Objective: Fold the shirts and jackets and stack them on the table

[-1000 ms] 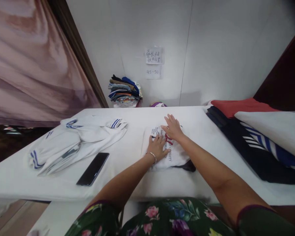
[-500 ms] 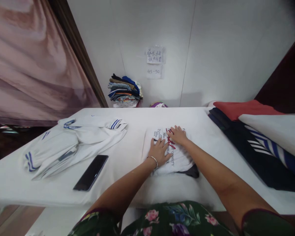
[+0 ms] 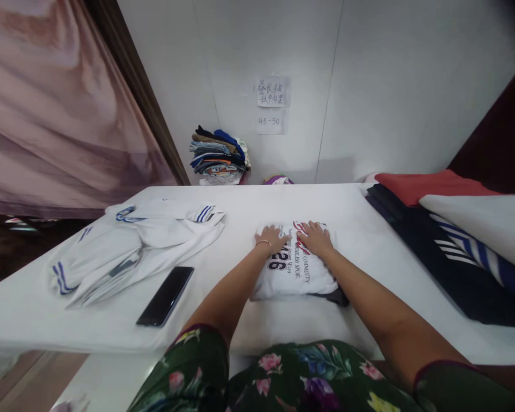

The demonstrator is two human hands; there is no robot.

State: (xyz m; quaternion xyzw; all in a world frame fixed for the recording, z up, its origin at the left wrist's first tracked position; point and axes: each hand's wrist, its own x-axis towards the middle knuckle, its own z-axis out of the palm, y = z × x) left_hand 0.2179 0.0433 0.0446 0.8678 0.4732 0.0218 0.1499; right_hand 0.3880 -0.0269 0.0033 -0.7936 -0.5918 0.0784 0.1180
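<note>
In front of me lies a folded white shirt point(image 3: 300, 274) with dark and red printed lettering. A dark grey piece of cloth point(image 3: 338, 296) sticks out at its near right corner. My left hand point(image 3: 271, 238) rests on the shirt's far left part, palm down with the fingers spread. Close beside it, my right hand point(image 3: 316, 238) lies flat over the red lettering near the far edge. Both hands are open and press on the fabric without gripping it.
A white garment with blue stripes point(image 3: 107, 252) lies loosely spread on the left of the white table point(image 3: 240, 200). Nearer me is a black phone point(image 3: 165, 296). Folded clothes, with a red one point(image 3: 433, 189) and a navy one point(image 3: 450, 274), are stacked at right. Another clothes pile point(image 3: 218, 154) stands behind the table.
My left hand has slid away from me to the shirt's far left, uncovering the printed number. My right hand has shifted slightly and stays on the red lettering.
</note>
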